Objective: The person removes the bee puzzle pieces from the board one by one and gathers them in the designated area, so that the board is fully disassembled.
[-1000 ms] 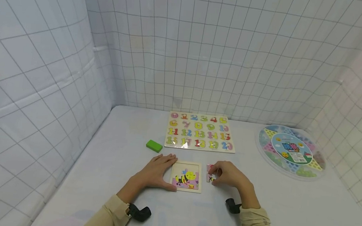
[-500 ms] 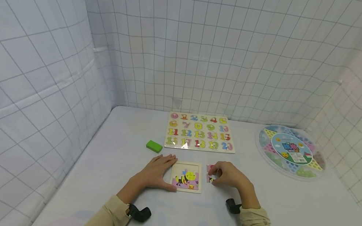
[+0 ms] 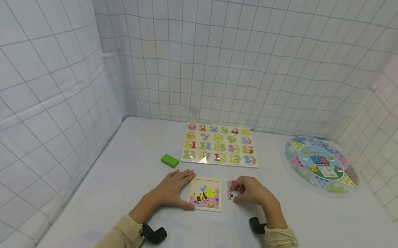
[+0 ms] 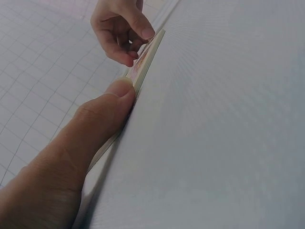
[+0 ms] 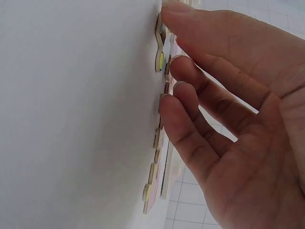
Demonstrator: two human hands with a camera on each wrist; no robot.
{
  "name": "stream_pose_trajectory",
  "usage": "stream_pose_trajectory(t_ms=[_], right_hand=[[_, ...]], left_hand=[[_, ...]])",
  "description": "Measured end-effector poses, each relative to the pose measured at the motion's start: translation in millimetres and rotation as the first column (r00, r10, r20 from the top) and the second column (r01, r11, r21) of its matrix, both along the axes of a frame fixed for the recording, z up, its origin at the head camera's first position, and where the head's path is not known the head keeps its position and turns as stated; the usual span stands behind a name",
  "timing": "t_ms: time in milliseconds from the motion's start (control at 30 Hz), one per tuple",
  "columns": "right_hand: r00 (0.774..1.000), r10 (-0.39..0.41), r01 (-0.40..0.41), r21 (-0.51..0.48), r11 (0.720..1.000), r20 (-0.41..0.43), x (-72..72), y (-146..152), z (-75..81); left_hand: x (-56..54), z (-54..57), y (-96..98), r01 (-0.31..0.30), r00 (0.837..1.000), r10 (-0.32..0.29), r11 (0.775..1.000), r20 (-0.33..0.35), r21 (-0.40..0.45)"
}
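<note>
My left hand (image 3: 174, 188) lies spread along the left side of a small square wooden puzzle tray (image 3: 211, 183). Its fingertips reach the tray's top left corner, and its thumb (image 4: 112, 107) presses the lower edge. Inside the tray, bee puzzle pieces (image 3: 206, 197) fill the lower part, while bare wood shows along the top and left. Right of the tray, my right hand (image 3: 253, 192) curls over loose pieces and pinches a puzzle piece (image 5: 160, 52) with black and yellow on it between thumb and fingers. Other pink puzzle pieces (image 5: 151, 183) lie beside it, partly hidden by the fingers.
Behind the tray lies a number puzzle board (image 3: 221, 145) printed 0 to 20. A green block (image 3: 170, 160) sits at its lower left. A round, clear-rimmed board game (image 3: 321, 165) lies at the back right. White gridded cloth (image 3: 227, 62) walls the table in.
</note>
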State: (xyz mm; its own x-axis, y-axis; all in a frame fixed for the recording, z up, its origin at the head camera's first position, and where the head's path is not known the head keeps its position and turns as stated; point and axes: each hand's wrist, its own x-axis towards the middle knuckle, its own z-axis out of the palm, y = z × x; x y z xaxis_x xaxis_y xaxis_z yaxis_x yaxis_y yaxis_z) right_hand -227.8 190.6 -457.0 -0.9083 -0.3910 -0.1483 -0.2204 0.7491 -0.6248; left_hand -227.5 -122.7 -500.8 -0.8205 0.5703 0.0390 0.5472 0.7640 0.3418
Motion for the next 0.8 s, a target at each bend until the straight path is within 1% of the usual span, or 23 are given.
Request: stream_pose_trajectory(t_ms=[167, 333, 433, 567, 667, 800], right_hand=[[1.0, 0.006, -0.006, -0.02, 1.0, 0.003, -1.2, -4, -1.1], [0.999, 0.042, -0.041, -0.044, 0.998, 0.009, -2.4, -14, -1.1], [0.999, 0.051, -0.051, -0.046, 0.998, 0.006, -2.7, -20, -0.3], [0.999, 0.045, -0.045, -0.035, 0.998, 0.0, -3.3, -29, 0.9], [0.999, 0.042, -0.042, -0.03, 0.999, 0.001, -4.6, -38, 2.1], [0.998, 0.057, -0.056, -0.041, 0.998, 0.008, -6.4, -52, 4.8]], left_hand=[[-0.1, -0.8, 0.3, -0.006, 1.0, 0.006, 1.0, -0.006, -0.015], [-1.1, -2.5, 0.8, -0.012, 1.0, 0.012, 1.0, -0.004, -0.025], [-1.3, -2.9, 1.2, -0.013, 1.0, 0.013, 1.0, 0.001, -0.022], [-1.0, -3.8, 1.6, -0.02, 1.0, 0.02, 0.999, 0.009, -0.026], [-0.9, -4.3, 1.6, -0.022, 1.0, 0.022, 0.999, 0.006, -0.029], [-0.9, -3.3, 1.3, -0.02, 1.0, 0.02, 1.0, -0.001, -0.021]])
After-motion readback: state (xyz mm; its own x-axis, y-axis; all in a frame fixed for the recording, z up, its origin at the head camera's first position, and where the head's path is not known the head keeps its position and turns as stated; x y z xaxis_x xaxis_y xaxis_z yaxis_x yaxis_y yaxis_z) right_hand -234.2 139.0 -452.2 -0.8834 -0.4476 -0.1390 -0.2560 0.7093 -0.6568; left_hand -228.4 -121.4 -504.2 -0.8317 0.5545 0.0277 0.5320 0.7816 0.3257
